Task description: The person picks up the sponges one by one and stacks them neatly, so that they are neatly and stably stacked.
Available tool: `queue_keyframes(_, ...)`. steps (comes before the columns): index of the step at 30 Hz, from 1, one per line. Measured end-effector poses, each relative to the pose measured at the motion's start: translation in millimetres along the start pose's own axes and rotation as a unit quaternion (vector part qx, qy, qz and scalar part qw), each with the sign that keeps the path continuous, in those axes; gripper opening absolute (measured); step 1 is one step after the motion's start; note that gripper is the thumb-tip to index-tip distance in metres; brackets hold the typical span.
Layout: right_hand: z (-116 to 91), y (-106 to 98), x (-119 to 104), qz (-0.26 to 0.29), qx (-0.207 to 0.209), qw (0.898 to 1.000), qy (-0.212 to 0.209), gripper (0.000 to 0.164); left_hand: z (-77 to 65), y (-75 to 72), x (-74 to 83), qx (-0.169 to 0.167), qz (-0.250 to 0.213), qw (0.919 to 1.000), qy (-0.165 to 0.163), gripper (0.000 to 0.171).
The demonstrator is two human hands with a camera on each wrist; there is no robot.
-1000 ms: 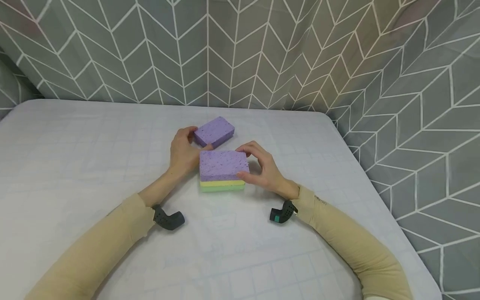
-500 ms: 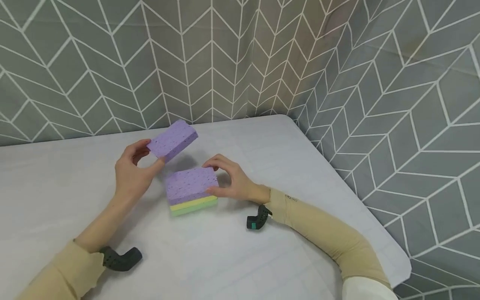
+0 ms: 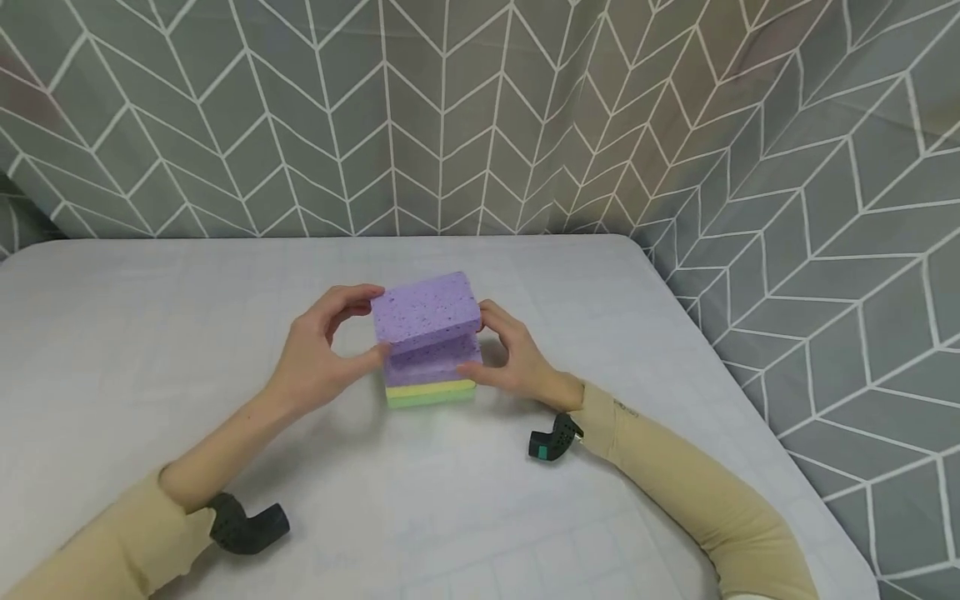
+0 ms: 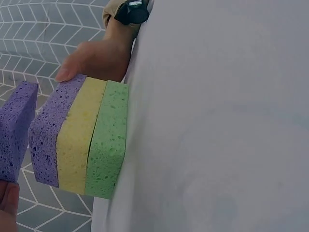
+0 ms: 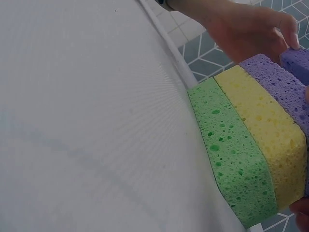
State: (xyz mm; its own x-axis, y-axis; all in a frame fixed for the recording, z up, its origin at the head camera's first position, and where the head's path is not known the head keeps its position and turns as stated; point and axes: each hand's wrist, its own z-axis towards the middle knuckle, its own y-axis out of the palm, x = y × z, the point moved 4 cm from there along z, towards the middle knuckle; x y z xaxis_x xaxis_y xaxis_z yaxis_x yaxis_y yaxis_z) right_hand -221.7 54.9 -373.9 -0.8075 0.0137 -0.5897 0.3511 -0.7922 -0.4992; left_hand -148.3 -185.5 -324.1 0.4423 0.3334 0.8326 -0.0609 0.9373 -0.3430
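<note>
My left hand (image 3: 311, 354) holds a purple sponge (image 3: 427, 308) by its left end, between thumb and fingers. That sponge hangs slightly tilted over a stack of sponges, and in the left wrist view a gap shows between them. The stack has a second purple sponge (image 4: 50, 137) on top, a yellow sponge (image 4: 79, 140) in the middle and a green sponge (image 4: 108, 140) on the table. My right hand (image 3: 521, 362) grips the stack's right end, thumb at the front and fingers behind, at the level of its purple layer. The held sponge partly covers the stack's top in the head view.
The stack stands on a table with a white cloth (image 3: 420, 508). Behind and to the right hangs a grey curtain (image 3: 420, 117) with white chevron lines. Dark wrist cameras (image 3: 251, 525) stick out from both beige sleeves (image 3: 675, 475).
My left hand has lifted the purple sponge from behind the stack and brought it over the top. My right hand keeps its grip on the stack. The head view swung right, then back.
</note>
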Motion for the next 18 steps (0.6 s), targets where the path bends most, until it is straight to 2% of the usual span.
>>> queue_keyframes(4,0.5,-0.2,0.5,0.006,0.000,1.000,0.004,0.065,-0.5,1.8,-3.2,-0.023,0.014,0.9996,-0.010,0.060)
queue_keyframes(11,1.5,0.3,3.1,0.031,-0.002,1.000,-0.001,0.066,-2.8,7.6,-7.1,-0.064,-0.001,0.9978,-0.016,0.061)
queue_keyframes(18,2.2,1.2,1.7,0.040,0.000,0.999,-0.009,0.067,-3.0,7.2,-6.0,-0.058,0.000,0.9983,0.008,0.061)
